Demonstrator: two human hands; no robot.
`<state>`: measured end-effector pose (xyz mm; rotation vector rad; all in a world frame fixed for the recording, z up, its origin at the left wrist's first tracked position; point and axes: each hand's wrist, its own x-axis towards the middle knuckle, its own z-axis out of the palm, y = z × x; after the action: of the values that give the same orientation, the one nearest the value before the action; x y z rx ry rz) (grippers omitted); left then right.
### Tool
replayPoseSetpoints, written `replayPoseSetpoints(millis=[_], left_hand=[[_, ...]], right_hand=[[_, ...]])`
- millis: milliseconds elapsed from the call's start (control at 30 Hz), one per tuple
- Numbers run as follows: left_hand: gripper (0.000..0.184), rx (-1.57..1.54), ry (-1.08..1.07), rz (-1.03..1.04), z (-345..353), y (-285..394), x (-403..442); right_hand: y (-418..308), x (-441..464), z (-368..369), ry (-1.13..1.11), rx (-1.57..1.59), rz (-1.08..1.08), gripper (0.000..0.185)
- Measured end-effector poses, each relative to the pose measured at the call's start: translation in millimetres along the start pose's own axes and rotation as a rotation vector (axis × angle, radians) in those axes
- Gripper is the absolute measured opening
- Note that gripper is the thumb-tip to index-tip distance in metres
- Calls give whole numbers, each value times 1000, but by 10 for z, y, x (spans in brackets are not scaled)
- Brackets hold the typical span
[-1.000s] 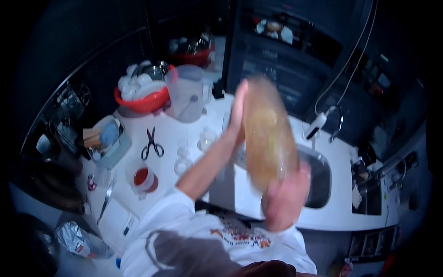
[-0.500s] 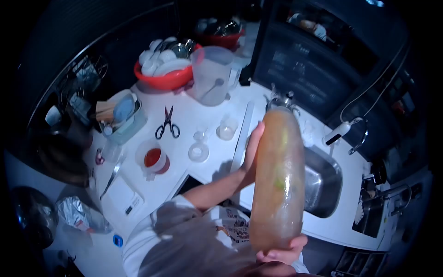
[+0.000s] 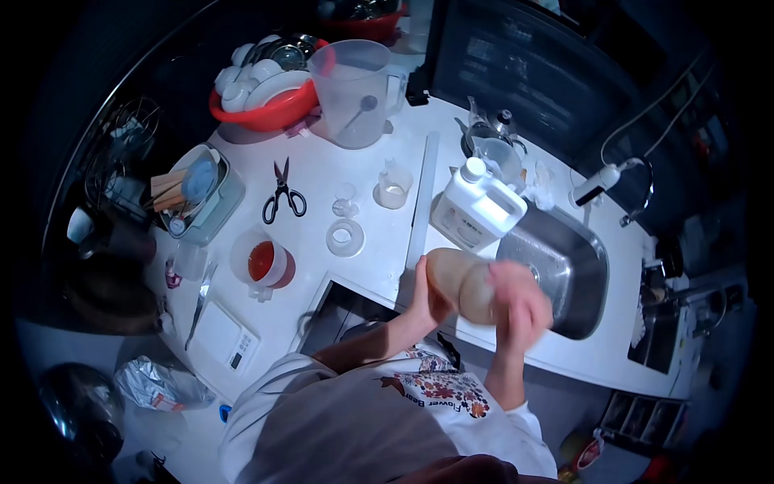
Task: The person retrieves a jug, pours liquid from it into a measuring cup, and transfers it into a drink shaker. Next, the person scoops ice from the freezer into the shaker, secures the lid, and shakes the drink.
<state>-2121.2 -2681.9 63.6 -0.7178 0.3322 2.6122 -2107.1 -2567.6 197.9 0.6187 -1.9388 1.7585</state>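
A large, rounded, translucent tan container (image 3: 458, 278) is in front of my body at the counter's edge. Its exact kind and contents cannot be made out. My left hand (image 3: 429, 297) grips its left side, with the thumb along the upper edge. My right hand (image 3: 522, 305) is at its right end, smeared by motion. Whether those fingers hold anything is unclear. Just beyond the container stands a white jug with a cap and handle (image 3: 477, 206). To its right lies the steel sink (image 3: 592, 262).
On the white counter are scissors (image 3: 283, 194), a measuring cup of red liquid (image 3: 264, 263), a scale (image 3: 224, 337), small clear cups (image 3: 345, 237), a big plastic pitcher (image 3: 348, 89) and a red basin of dishes (image 3: 270, 115). An open drawer (image 3: 343, 302) sits below the left forearm.
The tan container, upright and close to the camera before, is now lower and farther away. The white jug behind it has come into view. My right hand has moved from its base to its right end.
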Motion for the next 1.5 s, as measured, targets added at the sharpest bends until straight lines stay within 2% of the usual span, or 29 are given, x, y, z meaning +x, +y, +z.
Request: replayPoseSetpoints(millis=[100, 133, 233, 333, 433, 600, 633, 733, 767, 800, 867, 933, 1000, 1067, 1133, 1300, 1367, 1400, 1500], left_hand=[[62, -100, 235, -61, -335, -139, 397], [59, -110, 187, -59, -420, -169, 484], [50, -128, 7, -63, -473, -178, 628], [48, -39, 74, -66, -349, -173, 568], [50, 2, -59, -79, -442, -95, 692], [58, 66, -132, -105, -502, -32, 683], [62, 83, -148, -100, -513, -28, 687], [72, -14, -98, -213, -621, 2, 657], [78, -40, -100, -256, -684, 27, 627], [80, -158, 47, -338, -726, 44, 595], [73, -229, 115, -378, -899, -36, 481], [62, 0, 97, -328, -1004, -259, 323], [46, 228, 75, -325, -1003, -607, 153], [41, 402, 23, -402, -925, -1142, 23], [39, 591, -106, -467, -832, -1785, -113], [33, 857, -418, -584, -543, -3813, -443], [31, 936, -529, -670, -425, -4604, -741], [30, 987, -606, -702, -507, -5023, -732], [29, 1079, -652, -890, -541, -6055, -1361]], right_hand=[[500, 189, 54, -1, 66, 252, 20], [588, 196, 54, -31, 58, 337, 19], [753, 239, 58, -105, 14, 385, 20], [723, 331, 108, -156, -56, 336, 20], [766, 338, 77, -133, -48, 302, 23], [765, 292, 101, -56, -111, 241, 31], [771, 297, 69, -65, -142, 224, 48], [812, 211, -24, 184, -35, 66, 64], [784, 117, -171, 171, -66, 95, 73], [748, 12, -263, 246, -81, 87, 68], [698, -315, -436, 394, 108, 146, 45], [719, -769, -658, 469, 79, 306, 35], [713, -1290, -927, 539, 57, 425, 29], [628, -1863, -1265, 611, 40, 502, 27], [455, -2434, -1700, 694, -27, 448, 26], [-558, -3768, -3047, 1005, -118, 504, 25], [-995, -4312, -3482, 1163, -190, 482, 24], [-986, -4711, -3702, 1251, -202, 421, 23], [-1708, -5587, -4064, 1545, -268, 412, 18]])
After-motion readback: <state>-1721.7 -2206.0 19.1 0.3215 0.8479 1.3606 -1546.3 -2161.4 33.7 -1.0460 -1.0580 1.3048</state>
